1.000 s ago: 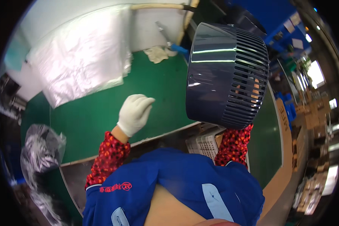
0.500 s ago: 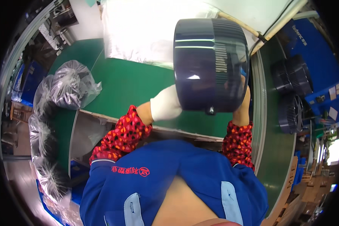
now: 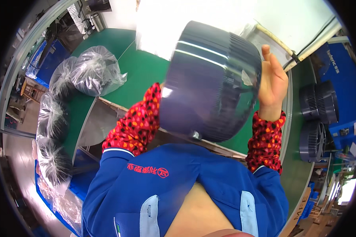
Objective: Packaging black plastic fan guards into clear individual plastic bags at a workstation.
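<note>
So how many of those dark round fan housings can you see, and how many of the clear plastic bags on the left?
Dark round fan housings: 3. One is held up by the right hand, the big housing; one upper housing and one lower housing sit at the right.
Clear plastic bags: 4. Top bag, second bag, third bag, bottom bag.
Total: 7

The left hand is hidden behind the held housing.
</note>
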The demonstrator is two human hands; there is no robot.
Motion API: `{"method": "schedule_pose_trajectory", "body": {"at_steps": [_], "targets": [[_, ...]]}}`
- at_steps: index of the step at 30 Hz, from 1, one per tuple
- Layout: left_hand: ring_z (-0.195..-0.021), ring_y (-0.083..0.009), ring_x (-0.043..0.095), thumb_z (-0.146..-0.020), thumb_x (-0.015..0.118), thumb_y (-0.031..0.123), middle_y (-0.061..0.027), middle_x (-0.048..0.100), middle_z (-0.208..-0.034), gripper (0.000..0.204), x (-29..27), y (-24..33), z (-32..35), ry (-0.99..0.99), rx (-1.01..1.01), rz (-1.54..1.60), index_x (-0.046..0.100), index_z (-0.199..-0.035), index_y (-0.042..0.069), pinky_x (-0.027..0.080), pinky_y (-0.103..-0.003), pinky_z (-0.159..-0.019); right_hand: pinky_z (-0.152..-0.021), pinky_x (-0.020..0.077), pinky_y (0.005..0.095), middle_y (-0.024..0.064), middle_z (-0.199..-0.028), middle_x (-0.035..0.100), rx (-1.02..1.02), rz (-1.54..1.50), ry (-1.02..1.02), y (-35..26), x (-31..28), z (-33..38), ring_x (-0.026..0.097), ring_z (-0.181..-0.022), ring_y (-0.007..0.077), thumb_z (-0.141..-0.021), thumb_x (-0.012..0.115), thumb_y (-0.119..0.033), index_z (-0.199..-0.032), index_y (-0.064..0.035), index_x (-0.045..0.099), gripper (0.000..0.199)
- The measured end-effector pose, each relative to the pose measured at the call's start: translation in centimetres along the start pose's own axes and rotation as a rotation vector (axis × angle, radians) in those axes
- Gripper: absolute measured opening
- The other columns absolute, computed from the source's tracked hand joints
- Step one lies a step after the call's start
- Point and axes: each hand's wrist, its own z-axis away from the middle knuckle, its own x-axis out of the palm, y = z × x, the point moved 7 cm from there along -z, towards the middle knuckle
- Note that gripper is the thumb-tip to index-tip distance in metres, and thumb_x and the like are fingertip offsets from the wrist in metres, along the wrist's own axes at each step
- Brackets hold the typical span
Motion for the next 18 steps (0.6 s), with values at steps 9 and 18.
{"method": "schedule_pose_trajectory", "body": {"at_steps": [9, 18], "targets": [[-0.1, -0.0166, 0.054, -0.092, 0.04, 0.005, -0.0104, 0.053, -0.117, 0.033, 3.5, 0.1, 2.8, -0.12, 0.242, 0.298, 0.044, -0.125, 0.0, 0.047, -0.028, -0.084, -0.103, 0.029, 0.0515, 0.0331, -0.131, 0.029, -0.116, 0.081, 0.335, -0.3, -6.4, -2.4, 0.031, -0.124, 0.0427, -0.087, 0.049, -0.005, -0.107, 0.0011, 0.047, 0.021], [-0.099, -0.0173, 0.055, -0.094, 0.041, 0.012, -0.0109, 0.054, -0.115, 0.032, 3.8, 1.8, 3.3, -0.37, 0.41, 0.862, 0.045, -0.123, 0.0, 0.049, -0.029, -0.084, -0.09, 0.0425, 0.0485, 0.0315, -0.119, 0.04, -0.084, 0.335, 0.596, -0.8, -10.5, -1.0, 0.047, -0.107, 0.0394, -0.088, 0.05, -0.016, -0.12, 0.0032, 0.035, 0.04]]}}
